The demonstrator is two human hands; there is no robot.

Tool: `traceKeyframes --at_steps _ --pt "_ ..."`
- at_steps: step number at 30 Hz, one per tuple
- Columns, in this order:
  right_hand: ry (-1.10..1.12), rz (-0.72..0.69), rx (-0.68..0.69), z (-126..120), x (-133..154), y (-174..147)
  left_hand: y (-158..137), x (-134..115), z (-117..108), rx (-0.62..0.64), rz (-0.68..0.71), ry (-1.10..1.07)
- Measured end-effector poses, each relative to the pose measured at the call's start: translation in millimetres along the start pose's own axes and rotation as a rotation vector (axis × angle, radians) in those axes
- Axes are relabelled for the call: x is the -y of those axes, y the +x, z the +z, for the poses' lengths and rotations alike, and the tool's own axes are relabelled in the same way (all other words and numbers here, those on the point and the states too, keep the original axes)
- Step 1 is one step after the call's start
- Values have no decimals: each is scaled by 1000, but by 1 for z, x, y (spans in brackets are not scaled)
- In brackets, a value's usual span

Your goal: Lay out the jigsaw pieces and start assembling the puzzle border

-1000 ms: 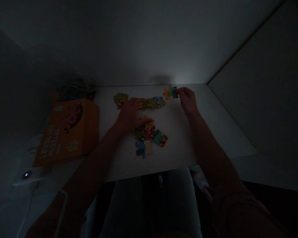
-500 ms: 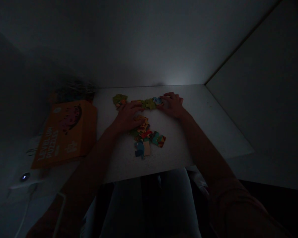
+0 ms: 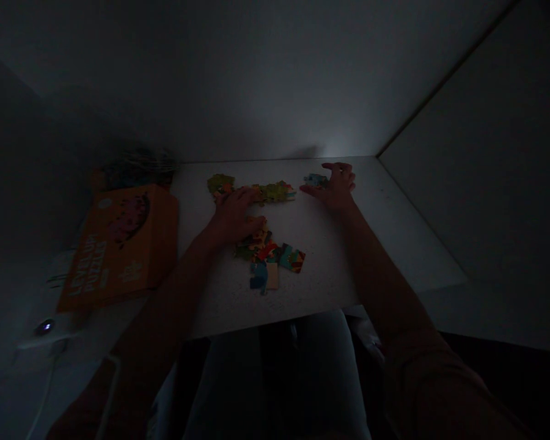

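In the dim light my left hand (image 3: 233, 217) lies low over the white table, fingers stretched out and apart. Its fingertips touch or hover at the left end of a row of green and orange jigsaw pieces (image 3: 275, 192). The thumb is beside a loose pile of jigsaw pieces (image 3: 259, 235). Farther right, my right hand (image 3: 337, 190) is open, thumb and forefinger spread wide around a light blue jigsaw piece (image 3: 315, 179). Whether the fingers touch that piece is unclear. A green cluster of jigsaw pieces (image 3: 220, 183) sits beyond my left hand.
An orange puzzle box (image 3: 119, 244) stands at the left, with a dark, plastic-wrapped bundle (image 3: 137, 168) behind it. Nearer me are a teal and red piece (image 3: 292, 258) and a blue piece (image 3: 258, 276). A wall (image 3: 275, 79) rises at the table's back edge.
My right hand has moved right, away from the row, and its fingers have spread. The light blue piece has shifted right with it. My left hand has barely moved.
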State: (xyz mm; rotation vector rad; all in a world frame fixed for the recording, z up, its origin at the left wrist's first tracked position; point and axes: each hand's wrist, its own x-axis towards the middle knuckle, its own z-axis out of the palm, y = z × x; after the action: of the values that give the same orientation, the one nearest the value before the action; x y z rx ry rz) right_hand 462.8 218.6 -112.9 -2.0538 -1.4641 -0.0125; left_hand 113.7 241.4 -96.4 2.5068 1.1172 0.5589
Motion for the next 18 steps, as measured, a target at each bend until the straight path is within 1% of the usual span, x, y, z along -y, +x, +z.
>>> traceKeyframes --at_steps 2,4,6,8,10,15,18 --pt "9 -167 59 0 9 -7 0 2 3 -62 -26 -2" --pt "9 -331 164 3 23 -15 1 3 5 -109 -38 0" --pt "12 -410 262 6 35 -21 2 5 5 -140 -38 3" --pt "25 -420 313 7 42 -23 3 7 5 -166 -35 9" --pt "50 -404 316 7 42 -21 3 8 5 -176 -34 16" --pt "144 -316 237 8 34 -9 5 13 8 -194 -32 29" --pt "284 -228 205 14 29 -3 6 17 8 -229 -33 14"
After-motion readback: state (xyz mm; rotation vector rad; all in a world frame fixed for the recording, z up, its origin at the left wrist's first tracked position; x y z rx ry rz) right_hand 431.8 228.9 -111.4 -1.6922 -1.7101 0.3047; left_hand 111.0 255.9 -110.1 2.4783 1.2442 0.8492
